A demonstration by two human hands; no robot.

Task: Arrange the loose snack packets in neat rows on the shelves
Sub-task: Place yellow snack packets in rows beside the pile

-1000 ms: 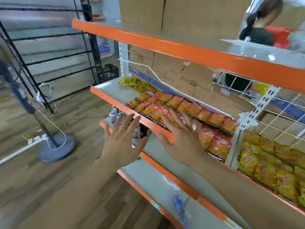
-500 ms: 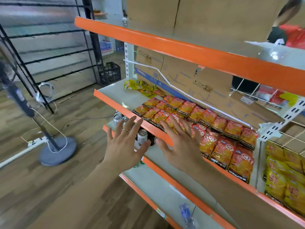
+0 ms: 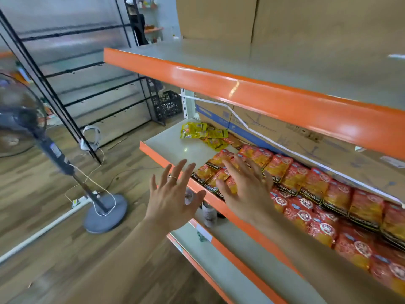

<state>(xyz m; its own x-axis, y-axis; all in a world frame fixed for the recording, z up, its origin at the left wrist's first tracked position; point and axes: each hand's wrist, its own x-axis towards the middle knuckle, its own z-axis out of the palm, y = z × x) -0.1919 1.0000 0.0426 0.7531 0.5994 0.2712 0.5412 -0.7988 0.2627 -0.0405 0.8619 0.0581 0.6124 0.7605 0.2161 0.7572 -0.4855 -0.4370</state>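
Note:
Red and orange snack packets [image 3: 306, 185] lie in rows along the middle shelf [image 3: 171, 145], which has an orange front edge. A loose heap of yellow packets [image 3: 203, 133] sits at the shelf's far left back. My right hand [image 3: 243, 189] hovers with fingers spread over the leftmost orange packets at the shelf front; contact cannot be told. My left hand [image 3: 173, 196], wearing a ring, is spread open in the air just in front of the shelf edge, holding nothing.
An upper orange-edged shelf [image 3: 241, 88] carries cardboard boxes [image 3: 285, 23]. Cans [image 3: 209, 212] stand on the lower shelf. A standing fan [image 3: 65, 167] with a round base and cable is on the wooden floor at left. A black crate [image 3: 167, 104] and black racks stand behind.
The view has swung left and closer to the shelf. Both hands stay spread and have moved leftward along the row toward the shelf's left end.

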